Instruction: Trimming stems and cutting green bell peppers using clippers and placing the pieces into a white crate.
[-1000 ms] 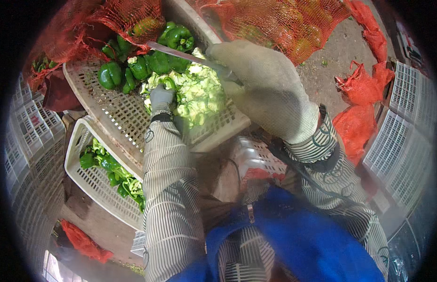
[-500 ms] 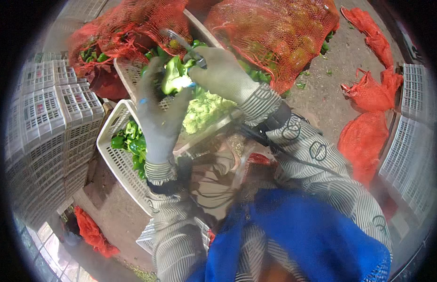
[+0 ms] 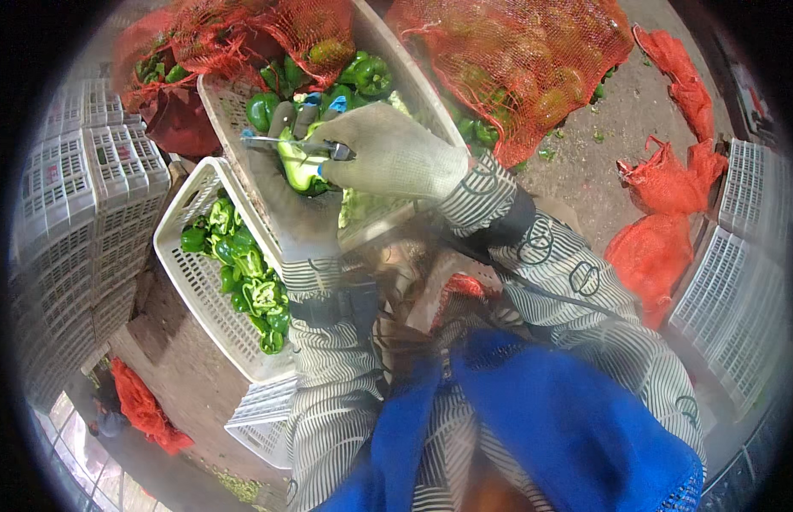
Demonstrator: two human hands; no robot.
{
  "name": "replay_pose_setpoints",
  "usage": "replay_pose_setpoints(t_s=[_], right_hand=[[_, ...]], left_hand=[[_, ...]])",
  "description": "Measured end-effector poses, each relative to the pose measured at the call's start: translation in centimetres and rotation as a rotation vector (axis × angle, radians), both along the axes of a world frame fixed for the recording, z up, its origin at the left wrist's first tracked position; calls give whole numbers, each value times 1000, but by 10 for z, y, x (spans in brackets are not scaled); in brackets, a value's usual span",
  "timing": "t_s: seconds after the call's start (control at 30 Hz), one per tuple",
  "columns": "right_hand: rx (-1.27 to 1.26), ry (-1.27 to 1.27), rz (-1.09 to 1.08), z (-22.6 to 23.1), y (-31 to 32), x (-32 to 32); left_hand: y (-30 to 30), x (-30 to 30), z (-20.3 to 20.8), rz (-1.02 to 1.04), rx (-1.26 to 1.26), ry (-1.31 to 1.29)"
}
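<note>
My gloved left hand (image 3: 298, 218) holds a cut-open green bell pepper (image 3: 299, 169) from below, fingers wrapped round its far side. In my gloved right hand (image 3: 400, 154) is a small knife (image 3: 281, 139), its thin blade lying across the top of the pepper and its dark handle mostly hidden in the grip. Both hands are over a pale plastic crate (image 3: 435, 102) with whole green peppers (image 3: 366, 75) at its far end. Beside it on the left, a white crate (image 3: 185, 273) holds several cut green peppers (image 3: 243, 260).
Red mesh sacks of peppers (image 3: 533, 68) stand beyond the crate and to its right. Stacked white crates (image 3: 127, 196) rise at the left, more crates (image 3: 720, 290) at the right. Empty-looking red mesh bags (image 3: 648, 264) lie on the floor.
The knife blade has swung down from pointing up and away to lying across the pepper. My left fingers have closed in round the pepper. The view has shifted slightly.
</note>
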State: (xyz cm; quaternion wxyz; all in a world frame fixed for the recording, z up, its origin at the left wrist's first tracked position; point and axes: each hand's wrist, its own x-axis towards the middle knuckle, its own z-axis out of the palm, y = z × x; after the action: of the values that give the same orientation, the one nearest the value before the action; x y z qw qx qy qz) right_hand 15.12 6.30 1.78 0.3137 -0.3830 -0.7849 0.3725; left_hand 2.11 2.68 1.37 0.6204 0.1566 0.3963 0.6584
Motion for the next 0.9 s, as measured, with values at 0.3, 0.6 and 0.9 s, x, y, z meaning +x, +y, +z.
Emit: replay_pose_setpoints(t_s=[0.3,0.6,0.9], right_hand=[[-273,-75,172,2,0,0],[80,-159,-286,1,1,-14],[-32,-217,54,0,-5,-8]], left_hand=[[-4,-12,-15,-293,40,251],[-3,-38,-21,236,-171,-159],[2,-6,-14,-31,-91,-145]])
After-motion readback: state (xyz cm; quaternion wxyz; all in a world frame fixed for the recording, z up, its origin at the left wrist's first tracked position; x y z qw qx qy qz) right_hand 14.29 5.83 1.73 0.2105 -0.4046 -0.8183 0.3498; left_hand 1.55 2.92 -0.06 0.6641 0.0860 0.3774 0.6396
